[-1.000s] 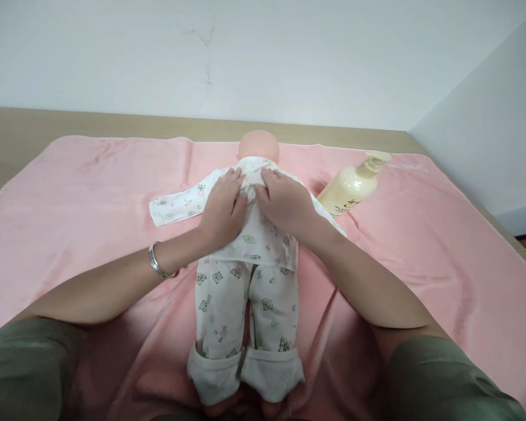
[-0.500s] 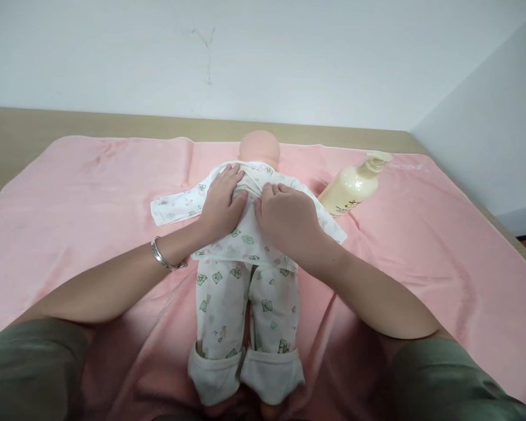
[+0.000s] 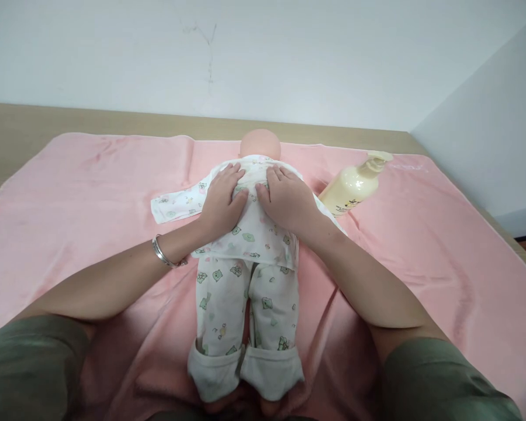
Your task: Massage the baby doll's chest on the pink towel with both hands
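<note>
A baby doll (image 3: pixel 261 144) lies with its head away from me, the back of its bald head showing. It wears a white long-sleeved top (image 3: pixel 254 237) with green animal prints and matching trousers (image 3: pixel 221 304) with turned-up cuffs. My left hand (image 3: pixel 224 202) rests flat on the left side of the doll's upper back, fingers stretched out, thumb toward the middle. On the other side, my right hand (image 3: pixel 287 196) lies flat on the top too, its thumb pointing inward. Between the two thumbs a strip of cloth shows. Neither hand grips anything.
A cream-coloured pump bottle (image 3: pixel 349 186) leans at an angle to the right of the doll. Beneath everything is a pink blanket (image 3: pixel 105 234) with folds, over a wooden table (image 3: pixel 17 131). A white wall (image 3: pixel 311 64) rises behind the table.
My right hand has gone from curled fingers pinching at the top to lying flat and stretched out, a little higher. The bunched cloth near the collar is smoother. My left hand stays put.
</note>
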A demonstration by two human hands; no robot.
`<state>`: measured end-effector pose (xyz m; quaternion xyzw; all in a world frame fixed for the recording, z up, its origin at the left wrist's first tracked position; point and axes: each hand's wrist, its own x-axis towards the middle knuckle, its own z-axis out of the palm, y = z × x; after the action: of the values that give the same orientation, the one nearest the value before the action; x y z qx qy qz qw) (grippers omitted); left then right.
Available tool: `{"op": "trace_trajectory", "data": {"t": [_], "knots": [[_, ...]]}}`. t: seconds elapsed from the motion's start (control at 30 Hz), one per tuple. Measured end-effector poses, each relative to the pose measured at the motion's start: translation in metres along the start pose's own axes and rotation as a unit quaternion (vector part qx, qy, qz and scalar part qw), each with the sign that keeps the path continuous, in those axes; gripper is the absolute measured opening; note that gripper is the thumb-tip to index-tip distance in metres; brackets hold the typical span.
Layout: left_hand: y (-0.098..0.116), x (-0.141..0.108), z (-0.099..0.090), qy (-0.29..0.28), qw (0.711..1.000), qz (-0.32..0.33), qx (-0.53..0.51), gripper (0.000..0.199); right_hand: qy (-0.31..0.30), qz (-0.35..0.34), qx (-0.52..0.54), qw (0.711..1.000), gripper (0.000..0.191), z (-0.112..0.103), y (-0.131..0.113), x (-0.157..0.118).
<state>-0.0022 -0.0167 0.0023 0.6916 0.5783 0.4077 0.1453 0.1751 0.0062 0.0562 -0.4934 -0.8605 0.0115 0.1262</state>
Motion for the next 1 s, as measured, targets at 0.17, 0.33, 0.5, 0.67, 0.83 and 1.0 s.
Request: {"op": "trace_trajectory", "data": {"t": [0.17, 0.33, 0.5, 0.67, 0.83, 1.0], "knots": [[0.0, 0.003, -0.001, -0.004, 1.0, -0.004, 0.0, 0.054, -0.002, 0.002, -0.001, 1.0, 0.063, 0.0, -0.003, -0.001], [0.007, -0.002, -0.002, -0.01, 1.0, -0.001, 0.019, 0.052, -0.024, -0.013, 0.008, 1.0, 0.064, -0.005, 0.005, 0.003], [0.026, -0.025, 0.0, -0.018, 0.999, 0.036, 0.015, 0.051, -0.092, -0.024, 0.07, 0.993, 0.058, -0.017, 0.022, 0.013], [0.024, -0.015, -0.004, -0.036, 0.999, 0.002, -0.022, 0.049, -0.011, 0.018, -0.021, 1.0, 0.06, -0.011, -0.008, -0.006], [0.016, 0.007, -0.008, -0.05, 0.997, -0.057, -0.022, 0.059, 0.017, 0.022, -0.06, 0.998, 0.058, -0.003, -0.039, -0.033], [0.031, -0.01, -0.008, -0.052, 0.997, 0.005, 0.051, 0.054, 0.012, 0.003, -0.043, 0.999, 0.053, -0.004, -0.017, -0.013]]}}
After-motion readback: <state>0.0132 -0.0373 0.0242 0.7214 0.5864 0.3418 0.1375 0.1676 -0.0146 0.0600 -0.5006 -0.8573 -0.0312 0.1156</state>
